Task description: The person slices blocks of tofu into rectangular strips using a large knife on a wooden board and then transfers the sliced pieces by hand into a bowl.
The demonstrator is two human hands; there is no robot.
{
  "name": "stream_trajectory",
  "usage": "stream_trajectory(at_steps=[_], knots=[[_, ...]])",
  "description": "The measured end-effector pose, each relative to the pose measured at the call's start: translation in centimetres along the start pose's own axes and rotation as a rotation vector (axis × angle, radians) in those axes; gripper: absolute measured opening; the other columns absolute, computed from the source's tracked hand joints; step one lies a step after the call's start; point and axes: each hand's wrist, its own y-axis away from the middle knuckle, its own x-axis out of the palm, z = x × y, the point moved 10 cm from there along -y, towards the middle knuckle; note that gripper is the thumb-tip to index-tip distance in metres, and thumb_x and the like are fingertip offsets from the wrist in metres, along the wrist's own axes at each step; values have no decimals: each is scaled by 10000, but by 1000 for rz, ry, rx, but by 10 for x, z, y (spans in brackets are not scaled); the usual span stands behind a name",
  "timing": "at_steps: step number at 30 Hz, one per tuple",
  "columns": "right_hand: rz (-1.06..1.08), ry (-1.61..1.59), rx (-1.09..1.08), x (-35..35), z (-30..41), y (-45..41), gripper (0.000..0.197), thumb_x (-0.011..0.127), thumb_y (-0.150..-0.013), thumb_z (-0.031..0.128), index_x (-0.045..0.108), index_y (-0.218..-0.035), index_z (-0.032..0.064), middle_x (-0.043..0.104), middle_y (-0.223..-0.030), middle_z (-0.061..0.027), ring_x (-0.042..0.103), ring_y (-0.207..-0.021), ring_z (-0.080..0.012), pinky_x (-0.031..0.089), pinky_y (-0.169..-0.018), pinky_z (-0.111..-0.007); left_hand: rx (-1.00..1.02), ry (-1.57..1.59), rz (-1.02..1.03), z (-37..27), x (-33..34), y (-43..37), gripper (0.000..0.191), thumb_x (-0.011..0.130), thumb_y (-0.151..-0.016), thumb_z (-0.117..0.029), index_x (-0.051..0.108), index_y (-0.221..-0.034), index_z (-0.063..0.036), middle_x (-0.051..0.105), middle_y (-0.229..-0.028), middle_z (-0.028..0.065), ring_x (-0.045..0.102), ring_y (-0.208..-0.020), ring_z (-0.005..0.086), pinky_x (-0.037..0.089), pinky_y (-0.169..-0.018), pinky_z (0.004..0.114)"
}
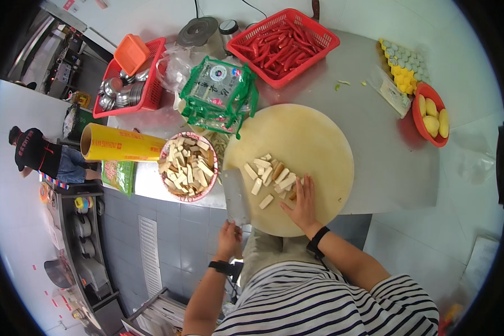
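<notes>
My left hand (231, 237) grips the handle of a cleaver (236, 197), whose broad blade lies at the left rim of a round cutting board (327, 147). On the board rest several cut strips of pale, brown-edged tofu (266, 201). My right hand (304, 203) touches the right side of this pile, fingers spread. Left of the blade, a red-patterned bowl (187, 199) is heaped with similar tofu strips (189, 168).
Behind the board stand green-edged plastic packages (218, 84) and a red basket of chillies (283, 46). A yellow wrap roll (122, 143) and a basket with metal cups (151, 88) are left. Potatoes fill a red bowl (420, 122) at right. A person (46, 153) stands far left.
</notes>
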Motion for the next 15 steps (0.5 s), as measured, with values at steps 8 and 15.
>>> stream_trajectory(at_steps=[8, 15], knots=[[-91, 36, 52, 30, 25, -27, 1034, 851, -814, 479, 321, -1612, 88, 288, -1624, -344, 308, -1473, -565, 269, -1199, -665, 36, -7, 118, -28, 67, -31, 217, 499, -1119, -293, 547, -1014, -109, 577, -693, 24, 521, -521, 118, 446, -493, 275], [-166, 91, 150, 23, 26, -38, 830, 803, -866, 442, 467, -1553, 121, 380, -1601, -284, 340, -1462, -536, 257, -1204, -645, 59, -452, 259, -42, 99, -24, 304, 503, -1121, -305, 566, -998, -34, 586, -665, 33, 544, -513, 131, 449, -483, 304]])
